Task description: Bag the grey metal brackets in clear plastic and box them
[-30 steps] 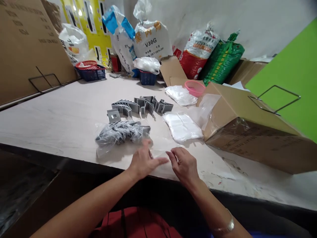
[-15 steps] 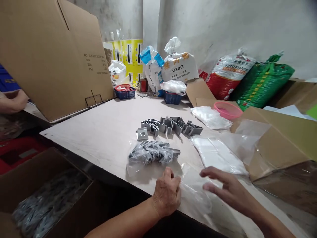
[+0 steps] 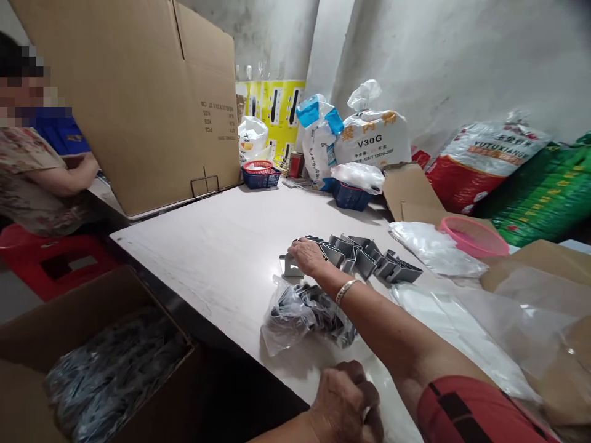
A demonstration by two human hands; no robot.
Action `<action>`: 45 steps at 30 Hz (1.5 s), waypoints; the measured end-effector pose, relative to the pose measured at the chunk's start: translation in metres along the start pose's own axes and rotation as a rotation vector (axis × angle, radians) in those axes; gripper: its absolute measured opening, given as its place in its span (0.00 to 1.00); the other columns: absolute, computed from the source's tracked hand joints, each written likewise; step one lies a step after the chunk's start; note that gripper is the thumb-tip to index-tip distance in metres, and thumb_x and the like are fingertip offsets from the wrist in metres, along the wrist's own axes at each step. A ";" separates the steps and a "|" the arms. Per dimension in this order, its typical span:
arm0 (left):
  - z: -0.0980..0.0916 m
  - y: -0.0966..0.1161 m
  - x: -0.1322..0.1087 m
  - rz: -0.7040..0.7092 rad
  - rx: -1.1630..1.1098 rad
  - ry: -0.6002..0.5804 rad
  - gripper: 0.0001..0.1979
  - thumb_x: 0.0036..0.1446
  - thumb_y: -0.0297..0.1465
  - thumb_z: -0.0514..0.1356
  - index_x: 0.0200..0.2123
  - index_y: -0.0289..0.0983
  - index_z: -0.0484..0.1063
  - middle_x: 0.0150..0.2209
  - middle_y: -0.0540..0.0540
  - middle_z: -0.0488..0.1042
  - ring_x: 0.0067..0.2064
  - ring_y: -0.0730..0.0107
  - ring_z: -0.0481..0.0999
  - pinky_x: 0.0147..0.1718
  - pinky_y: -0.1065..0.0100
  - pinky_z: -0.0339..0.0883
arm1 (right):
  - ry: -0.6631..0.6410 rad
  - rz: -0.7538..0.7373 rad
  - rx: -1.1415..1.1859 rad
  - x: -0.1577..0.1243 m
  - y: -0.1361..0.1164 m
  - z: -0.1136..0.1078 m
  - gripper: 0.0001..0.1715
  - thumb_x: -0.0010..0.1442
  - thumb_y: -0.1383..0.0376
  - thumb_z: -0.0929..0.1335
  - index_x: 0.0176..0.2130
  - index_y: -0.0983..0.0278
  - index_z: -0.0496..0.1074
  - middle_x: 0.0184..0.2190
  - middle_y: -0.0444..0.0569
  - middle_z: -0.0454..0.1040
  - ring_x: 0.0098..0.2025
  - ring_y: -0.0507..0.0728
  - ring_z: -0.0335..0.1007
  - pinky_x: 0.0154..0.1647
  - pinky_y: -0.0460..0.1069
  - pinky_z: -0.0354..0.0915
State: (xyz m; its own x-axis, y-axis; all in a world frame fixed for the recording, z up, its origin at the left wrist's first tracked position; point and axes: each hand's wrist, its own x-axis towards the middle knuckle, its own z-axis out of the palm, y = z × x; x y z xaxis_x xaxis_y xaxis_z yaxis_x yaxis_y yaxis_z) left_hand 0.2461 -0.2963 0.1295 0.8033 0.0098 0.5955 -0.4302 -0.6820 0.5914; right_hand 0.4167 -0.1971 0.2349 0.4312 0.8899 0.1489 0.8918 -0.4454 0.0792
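My right hand point(image 3: 308, 255) reaches across the table with its fingers curled over the left end of a row of bent grey metal brackets point(image 3: 364, 258). One bracket point(image 3: 292, 267) lies flat below those fingers. Closer to me, a clear plastic bag full of brackets point(image 3: 305, 314) rests on the tabletop, partly behind my right forearm. My left hand point(image 3: 346, 400) is closed at the near table edge, on a thin clear bag point(image 3: 392, 400) that is mostly hidden by the hand and the right arm.
Flat plastic bags point(image 3: 447, 326) lie stacked at the right, near a pink basket point(image 3: 498, 247). An open carton point(image 3: 180, 363) of bagged parts stands below the table at left. A big cardboard box point(image 3: 175, 123) rises behind it, and a person point(image 3: 41, 166) sits beyond. Sacks point(image 3: 373, 138) line the wall.
My right hand has moved from beside the thin clear bag forward and left to the brackets. The view has shifted left, and my left hand stays closed near the table edge.
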 end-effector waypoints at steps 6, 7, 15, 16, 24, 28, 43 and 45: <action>-0.002 -0.001 0.002 -0.029 -0.028 -0.058 0.06 0.33 0.23 0.55 0.13 0.36 0.59 0.17 0.51 0.60 0.21 0.77 0.58 0.21 0.72 0.50 | 0.213 0.034 0.102 -0.049 0.023 -0.025 0.11 0.58 0.68 0.63 0.33 0.61 0.75 0.34 0.50 0.74 0.37 0.56 0.64 0.36 0.50 0.60; -0.005 0.001 0.003 -0.045 -0.032 -0.078 0.06 0.35 0.23 0.55 0.14 0.36 0.60 0.17 0.50 0.61 0.22 0.76 0.59 0.22 0.72 0.52 | 0.330 0.040 0.208 -0.070 0.029 -0.034 0.10 0.58 0.67 0.63 0.33 0.61 0.75 0.33 0.49 0.74 0.37 0.56 0.64 0.38 0.50 0.60; -0.019 0.026 0.034 -0.154 -0.142 -0.168 0.09 0.47 0.24 0.55 0.18 0.34 0.69 0.20 0.49 0.66 0.23 0.75 0.64 0.25 0.73 0.57 | 0.633 0.186 1.109 -0.274 0.032 -0.065 0.04 0.51 0.61 0.69 0.29 0.59 0.75 0.27 0.45 0.72 0.31 0.52 0.66 0.32 0.50 0.64; -0.018 0.030 0.038 -0.142 -0.137 -0.169 0.09 0.48 0.25 0.55 0.18 0.34 0.69 0.20 0.49 0.66 0.23 0.76 0.64 0.24 0.73 0.57 | 0.629 0.190 1.133 -0.290 0.029 -0.063 0.05 0.51 0.61 0.69 0.29 0.59 0.75 0.27 0.45 0.72 0.31 0.53 0.66 0.32 0.50 0.64; -0.018 0.063 0.054 0.045 -0.106 -0.308 0.08 0.51 0.29 0.57 0.22 0.33 0.72 0.19 0.49 0.67 0.21 0.77 0.64 0.22 0.74 0.56 | 0.630 0.229 1.095 -0.356 0.022 -0.041 0.05 0.51 0.61 0.69 0.30 0.59 0.76 0.25 0.45 0.72 0.30 0.52 0.66 0.32 0.48 0.63; -0.020 0.073 0.057 0.094 -0.073 -0.319 0.09 0.52 0.28 0.56 0.23 0.34 0.72 0.19 0.50 0.66 0.22 0.77 0.63 0.22 0.74 0.56 | 0.596 0.245 0.935 -0.375 0.029 -0.039 0.04 0.53 0.67 0.68 0.30 0.61 0.75 0.26 0.45 0.72 0.30 0.51 0.65 0.32 0.48 0.63; -0.006 0.103 0.052 -0.487 -0.467 -0.335 0.10 0.40 0.33 0.62 0.16 0.33 0.66 0.14 0.55 0.60 0.18 0.82 0.55 0.17 0.75 0.49 | 0.392 0.441 0.261 -0.352 0.014 -0.064 0.07 0.53 0.72 0.64 0.32 0.65 0.71 0.29 0.49 0.69 0.33 0.54 0.61 0.30 0.47 0.56; -0.006 0.094 0.056 -0.657 -0.655 -0.306 0.12 0.36 0.34 0.64 0.16 0.33 0.64 0.14 0.56 0.58 0.16 0.84 0.52 0.15 0.76 0.45 | 0.613 0.574 0.397 -0.355 0.009 -0.051 0.08 0.52 0.66 0.66 0.37 0.63 0.68 0.32 0.49 0.68 0.34 0.55 0.61 0.30 0.47 0.58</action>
State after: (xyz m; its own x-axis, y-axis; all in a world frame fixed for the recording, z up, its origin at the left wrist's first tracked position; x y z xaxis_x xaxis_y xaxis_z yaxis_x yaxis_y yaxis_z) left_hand 0.2476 -0.3557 0.2216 0.9973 -0.0106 -0.0726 0.0718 -0.0660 0.9952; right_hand 0.2648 -0.5222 0.2334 0.7743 0.2850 0.5650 0.5942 -0.6346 -0.4942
